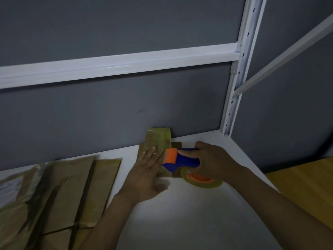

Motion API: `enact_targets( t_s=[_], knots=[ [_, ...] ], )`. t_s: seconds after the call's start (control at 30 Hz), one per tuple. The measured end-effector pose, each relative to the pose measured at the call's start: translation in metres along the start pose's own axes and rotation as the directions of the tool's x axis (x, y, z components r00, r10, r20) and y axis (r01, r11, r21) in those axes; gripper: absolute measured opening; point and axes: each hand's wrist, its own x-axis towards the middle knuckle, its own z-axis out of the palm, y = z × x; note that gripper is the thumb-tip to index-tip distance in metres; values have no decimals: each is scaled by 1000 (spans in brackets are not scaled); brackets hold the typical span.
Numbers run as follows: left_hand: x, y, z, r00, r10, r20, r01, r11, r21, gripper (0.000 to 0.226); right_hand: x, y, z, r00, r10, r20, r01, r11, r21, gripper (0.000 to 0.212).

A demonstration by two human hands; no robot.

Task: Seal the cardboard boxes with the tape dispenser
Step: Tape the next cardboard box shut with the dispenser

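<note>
Flattened cardboard [63, 186] lies in a loose stack at about 8 o'clock on the white counter [189, 213], apparently waiting its turn. Both forearms reach past it toward a small cardboard box [159, 139] at 12 o'clock, pushed against the grey wall [108, 114], which likely stops it sliding away under the pull of the tape. The left hand [149, 170] lies flat on the box top with fingers straight and spread, pressing it down so that it stays put. The right hand [214, 159] curls round the blue handle of the tape dispenser [185, 159] just at 3 o'clock of the left. The dispenser's orange roller [170, 156] sits on the box beside the left fingertips. The tape roll [203, 181] hangs below the handle. Glossy tape already shows on the box's far end, so the strip seems partly laid. A white rack upright [239, 78] rises at 1 o'clock.
</note>
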Motion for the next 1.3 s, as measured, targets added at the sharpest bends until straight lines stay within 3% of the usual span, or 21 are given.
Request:
enact_targets(
  t_s=[0.3,0.6,0.8,1.13,1.3],
  knots=[
    [0,-6,5,999,-37,-4,37,999,-6,92,-23,25,-10,993,36,111,-50,991,122,66],
    [3,-5,8,998,-61,-25,59,997,-54,90,-44,29,-24,985,54,162,-37,994,-104,65],
    [4,-3,7,997,-71,15,72,997,-40,94,-21,1,-11,990,-46,130,72,976,-208,45],
    [7,16,-1,992,-119,38,120,993,-17,99,-8,5,-13,992,14,127,-7,999,-50,42],
    [7,25,-8,985,-160,66,159,987,11,102,-7,0,-13,988,44,151,-34,997,-63,34]
  ],
)
